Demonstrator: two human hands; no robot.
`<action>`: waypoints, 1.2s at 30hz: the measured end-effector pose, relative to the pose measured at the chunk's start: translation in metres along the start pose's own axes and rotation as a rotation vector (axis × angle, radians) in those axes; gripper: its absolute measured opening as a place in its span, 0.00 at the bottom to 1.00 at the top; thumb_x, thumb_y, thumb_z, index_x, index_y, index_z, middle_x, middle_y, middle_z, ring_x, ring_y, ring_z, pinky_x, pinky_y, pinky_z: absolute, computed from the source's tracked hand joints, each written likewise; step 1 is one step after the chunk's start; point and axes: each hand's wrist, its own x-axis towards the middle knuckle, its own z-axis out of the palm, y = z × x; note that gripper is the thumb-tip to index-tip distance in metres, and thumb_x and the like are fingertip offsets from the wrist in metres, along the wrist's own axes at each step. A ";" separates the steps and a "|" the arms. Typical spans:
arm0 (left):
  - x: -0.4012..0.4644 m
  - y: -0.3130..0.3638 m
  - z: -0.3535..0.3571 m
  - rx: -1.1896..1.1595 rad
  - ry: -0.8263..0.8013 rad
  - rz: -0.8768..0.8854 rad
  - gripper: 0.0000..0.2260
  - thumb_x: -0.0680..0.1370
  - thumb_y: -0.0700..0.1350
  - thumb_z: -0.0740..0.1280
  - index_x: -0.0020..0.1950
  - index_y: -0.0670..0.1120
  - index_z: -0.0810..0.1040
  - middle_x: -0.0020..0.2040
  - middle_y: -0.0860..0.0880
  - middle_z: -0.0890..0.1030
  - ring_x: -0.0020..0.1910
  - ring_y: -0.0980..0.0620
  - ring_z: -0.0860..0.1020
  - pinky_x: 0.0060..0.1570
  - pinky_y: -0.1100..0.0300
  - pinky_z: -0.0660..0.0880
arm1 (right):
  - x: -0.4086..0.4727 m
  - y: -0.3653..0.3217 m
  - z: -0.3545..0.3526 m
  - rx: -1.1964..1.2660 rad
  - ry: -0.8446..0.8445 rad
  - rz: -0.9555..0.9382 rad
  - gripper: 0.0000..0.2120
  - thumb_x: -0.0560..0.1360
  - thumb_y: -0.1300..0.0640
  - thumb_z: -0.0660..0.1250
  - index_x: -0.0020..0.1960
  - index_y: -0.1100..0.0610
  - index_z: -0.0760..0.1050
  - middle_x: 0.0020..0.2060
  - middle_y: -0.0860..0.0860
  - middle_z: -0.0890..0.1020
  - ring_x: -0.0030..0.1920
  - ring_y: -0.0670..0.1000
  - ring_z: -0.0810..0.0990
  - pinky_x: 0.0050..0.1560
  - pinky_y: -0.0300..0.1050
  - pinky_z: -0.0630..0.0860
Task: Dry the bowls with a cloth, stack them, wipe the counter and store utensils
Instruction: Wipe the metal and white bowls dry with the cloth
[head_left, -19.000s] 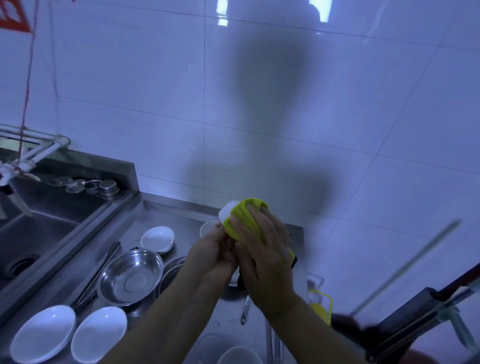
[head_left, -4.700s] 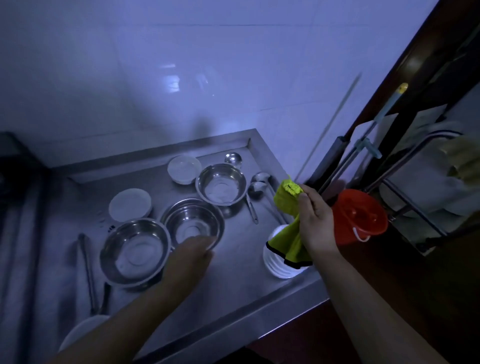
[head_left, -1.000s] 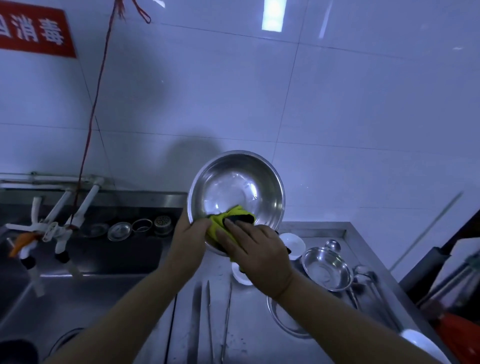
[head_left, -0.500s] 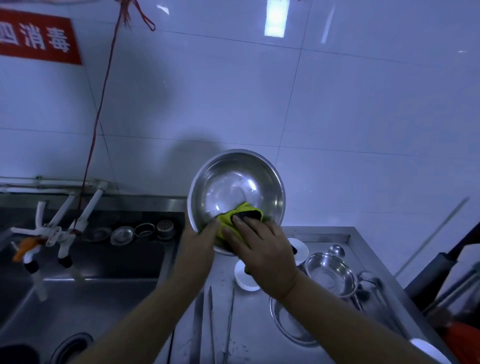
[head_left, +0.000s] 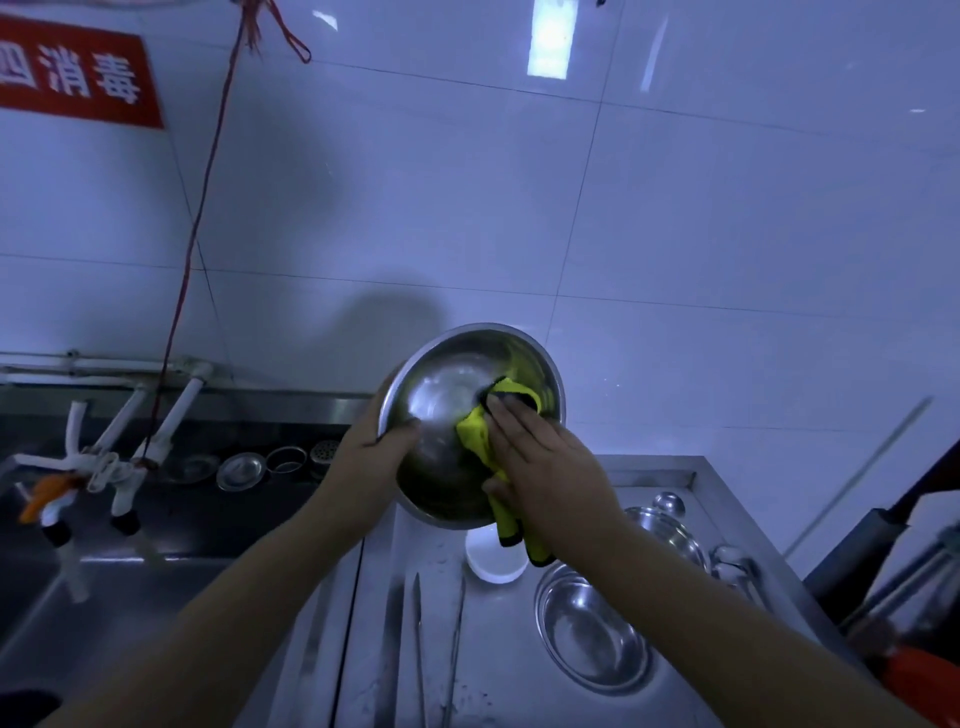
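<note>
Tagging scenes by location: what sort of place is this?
Probably a commercial or canteen kitchen's dishwashing area: a stainless steel counter with a sink beside it, white tiled wall, a red sign reading 消毒 (disinfection), and several steel bowls laid out.

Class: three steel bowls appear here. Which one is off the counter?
The steel bowl being wiped: the left hand holds its rim while the right hand presses the yellow cloth inside. The other two bowls sit on the counter.

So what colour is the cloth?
Bright yellow-green cloth with a black edge, seen in the head view.
</note>
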 end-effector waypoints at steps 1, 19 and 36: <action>0.002 0.001 0.000 0.021 -0.034 0.016 0.18 0.73 0.40 0.60 0.59 0.57 0.77 0.50 0.55 0.83 0.49 0.59 0.81 0.44 0.68 0.76 | 0.004 -0.004 0.000 0.026 -0.024 0.055 0.30 0.70 0.44 0.72 0.64 0.62 0.75 0.66 0.55 0.75 0.66 0.55 0.74 0.57 0.48 0.77; 0.008 -0.011 -0.005 0.026 -0.030 -0.052 0.12 0.76 0.47 0.60 0.56 0.53 0.79 0.51 0.54 0.84 0.51 0.57 0.80 0.48 0.67 0.76 | -0.013 -0.019 0.006 0.297 0.030 -0.234 0.05 0.70 0.56 0.70 0.45 0.52 0.83 0.59 0.48 0.81 0.62 0.49 0.77 0.58 0.43 0.72; 0.014 -0.008 0.006 0.047 0.103 -0.268 0.10 0.81 0.45 0.58 0.54 0.49 0.79 0.51 0.41 0.82 0.54 0.40 0.79 0.58 0.44 0.74 | -0.040 -0.037 0.015 0.309 0.205 -0.087 0.09 0.75 0.56 0.67 0.55 0.53 0.80 0.56 0.52 0.82 0.57 0.53 0.80 0.51 0.47 0.75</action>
